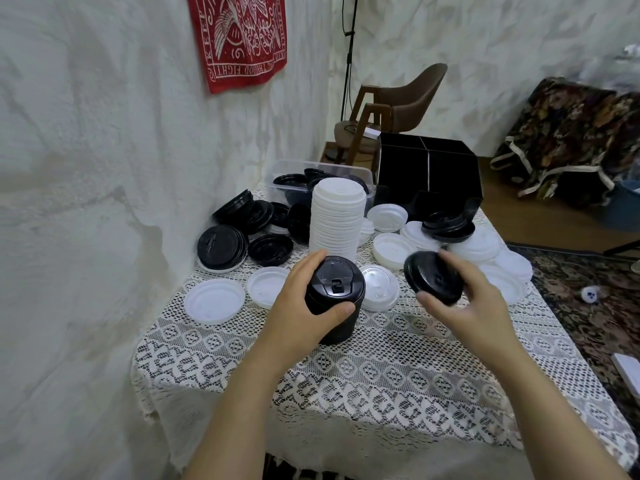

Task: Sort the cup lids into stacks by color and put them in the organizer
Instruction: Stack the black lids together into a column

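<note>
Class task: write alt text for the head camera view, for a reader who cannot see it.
A person's left hand grips a stack of black lids on a lace-covered table, while the right hand holds a single black lid beside it. Behind stand a tall stack of white lids and a black organizer.

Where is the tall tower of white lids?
In the head view, the white lid stack stands mid-table, just behind the black lid stack the left hand grips, in front of the clear tub.
</note>
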